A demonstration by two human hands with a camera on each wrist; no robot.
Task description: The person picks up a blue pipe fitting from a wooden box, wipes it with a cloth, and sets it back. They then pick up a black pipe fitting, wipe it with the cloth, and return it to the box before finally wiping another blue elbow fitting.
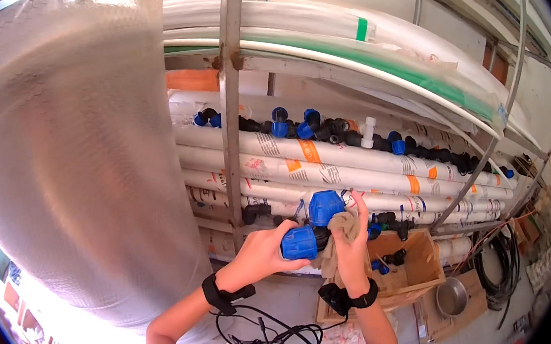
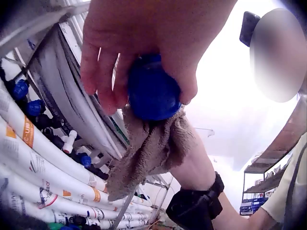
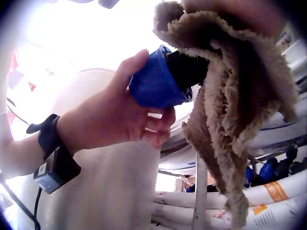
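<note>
A pipe elbow fitting with a black body and two blue nuts (image 1: 298,243) is held up in front of the person. The left hand (image 1: 261,250) grips one blue nut, its thumb on one side and fingers round the other, as the left wrist view shows on that nut (image 2: 153,93). A brown fuzzy cloth (image 3: 220,105) is bunched in the right hand (image 1: 353,255) and lies against the fitting's black middle and second nut (image 1: 326,207). Folds of cloth hang down below. Most right-hand fingers are hidden behind cloth and fitting.
A metal rack (image 1: 233,109) holds long white pipes (image 1: 357,169) with several black and blue fittings (image 1: 311,124) on top. A large wrapped roll (image 1: 77,160) stands at left. A wooden box (image 1: 408,262), metal pan (image 1: 451,296) and black hose coil (image 1: 501,262) sit low right.
</note>
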